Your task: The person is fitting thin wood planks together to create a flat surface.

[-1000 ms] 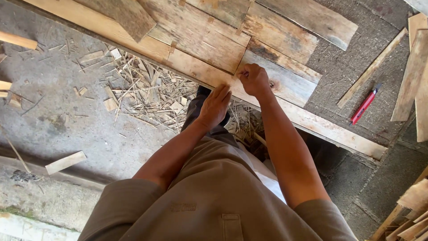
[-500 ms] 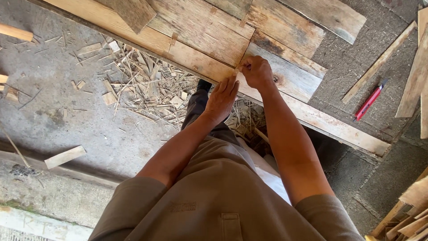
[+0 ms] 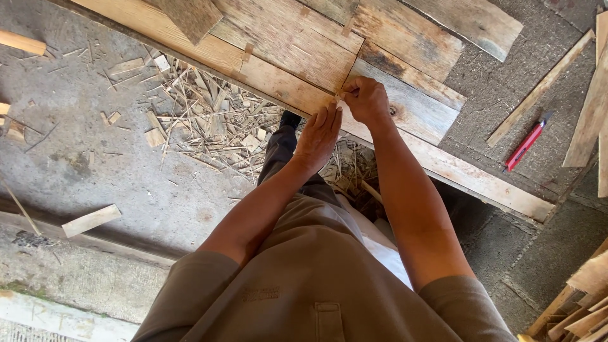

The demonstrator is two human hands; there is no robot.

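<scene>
Here, both hands stood at the near edge of the long pale plank that runs diagonally across the rough wooden panel. Compared with half a second earlier, the left hand had risen from below the edge until its fingertips touched the plank, just beside the right hand; the right hand had kept its place. The change brought the two hands together at one spot on the edge — the point of work was now covered from both sides.

Finger state: the left fingers were straight and pressed together, palm flat, tips against the plank edge. The right fingers were curled into a loose fist, thumb and forefinger apparently pinching something small at the edge; what they pinched could not be told.

Surroundings:
- A heap of splinters and straw-like shavings lay on the concrete floor below the plank, left of the left arm.
- A short offcut lay well apart on the floor to the left.
- A red marker-shaped tool lay on the grey surface to the right, beside a thin slat — out of reach of either hand.
- More boards leaned at the right margin.

Obstruction: the person's own leg and dark shoe stood directly beneath the left hand, and the shavings crowded the footing there.
</scene>
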